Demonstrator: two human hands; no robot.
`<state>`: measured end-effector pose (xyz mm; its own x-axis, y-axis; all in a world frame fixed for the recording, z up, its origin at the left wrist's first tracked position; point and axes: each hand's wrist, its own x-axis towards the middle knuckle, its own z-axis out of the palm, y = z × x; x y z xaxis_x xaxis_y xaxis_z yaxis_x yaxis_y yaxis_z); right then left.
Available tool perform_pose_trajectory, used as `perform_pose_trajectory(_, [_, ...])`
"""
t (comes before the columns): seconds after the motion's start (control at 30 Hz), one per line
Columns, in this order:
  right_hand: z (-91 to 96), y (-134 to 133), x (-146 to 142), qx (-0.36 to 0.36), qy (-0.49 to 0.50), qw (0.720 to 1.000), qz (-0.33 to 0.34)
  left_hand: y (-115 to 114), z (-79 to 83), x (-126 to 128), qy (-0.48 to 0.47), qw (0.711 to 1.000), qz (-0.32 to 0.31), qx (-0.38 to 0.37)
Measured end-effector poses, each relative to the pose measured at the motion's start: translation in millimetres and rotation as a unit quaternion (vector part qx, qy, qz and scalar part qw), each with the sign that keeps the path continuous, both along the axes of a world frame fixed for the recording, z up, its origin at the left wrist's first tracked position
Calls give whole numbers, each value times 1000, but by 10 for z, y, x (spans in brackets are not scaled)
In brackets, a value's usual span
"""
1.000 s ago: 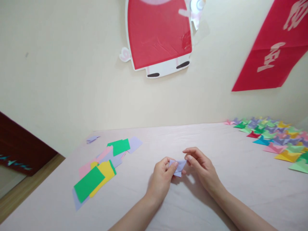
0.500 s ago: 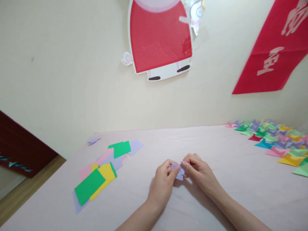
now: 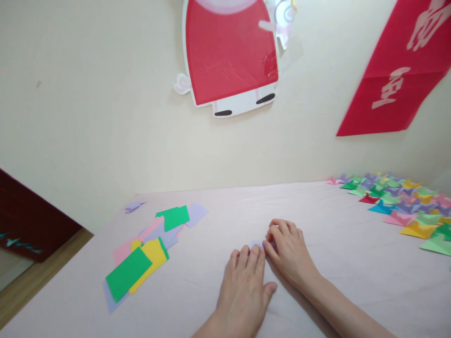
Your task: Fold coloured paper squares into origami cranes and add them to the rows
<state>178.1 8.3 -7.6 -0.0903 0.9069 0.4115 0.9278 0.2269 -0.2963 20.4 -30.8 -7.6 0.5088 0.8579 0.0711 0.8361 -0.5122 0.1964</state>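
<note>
**Small lilac paper piece [image 3: 256, 243]: on table, at the fingertips of left hand [image 3: 244, 286] (LH) and right hand [image 3: 287, 249] (RH)**

Head view. Ref. relation: the piece lies flat or nearly so on the table w/ pale pink cloth cover [image 3: 169, 310], directly fwd of LH and immed. left of the RH thumb tip. LH is nearer: its fingertips overlie the piece; RH sits at the right-hand end. Only a thin strip shows past the fingers, so long axis & full outline can't be told.

LH state: palm down, fingers extended side by side, thumb spread away to the right; gripping nothing visible, apparently pressing down. RH state: fingers curled, thumb tip against or just beside the paper; can't tell if it pinches.

Obstruction: LH fingers mask most of the piece; RH limits room on its right.

Surroundings, L side, well apart: loose pile of flat green, yellow, pink & lilac paper sheets [image 3: 128, 273], overlapping; beyond it, nr the table's far left corner, a thin lilac folded paper [image 3: 135, 207]. R side, well apart: rows of multicoloured folded paper figures [image 3: 419, 229]. Behind, on wall: red-and-white cartoon cut-out [image 3: 230, 56] & slanted red banner w/ pale characters [image 3: 384, 110].
</note>
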Motion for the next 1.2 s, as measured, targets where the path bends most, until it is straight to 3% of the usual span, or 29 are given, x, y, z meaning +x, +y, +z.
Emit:
perform_pose_trajectory(0.13, [-39, -23, 23, 22, -43, 999, -12, 22, 62, -3, 5, 1000, 2, 13])
perform_pose_trajectory(0.37, [-92, -35, 106, -2, -109, 994, -11, -11, 77, -63, 22, 999, -3, 36])
perform_pose_trajectory(0.67, [-65, -14, 118, -23, -107, 994, -9, -80, -40, -166, 65, 994, 15, 83])
perform_pose_trajectory(0.87, [-71, -11, 127, -27, -109, 994, -12, -86, 0, -326, 66, 993, 37, 95])
perform_pose_trajectory(0.93, [-86, -9, 127, -20, -109, 994, -13, -70, 42, -301, 53, 993, 24, 99])
perform_pose_trajectory(1.07, [-101, -5, 131, -11, -104, 995, -9, -6, 94, -116, 26, 996, -59, 59])
perform_pose_trajectory(1.2, [-102, 1, 166, -19, -88, 996, -5, 43, 66, 25, 19, 999, -36, 20])
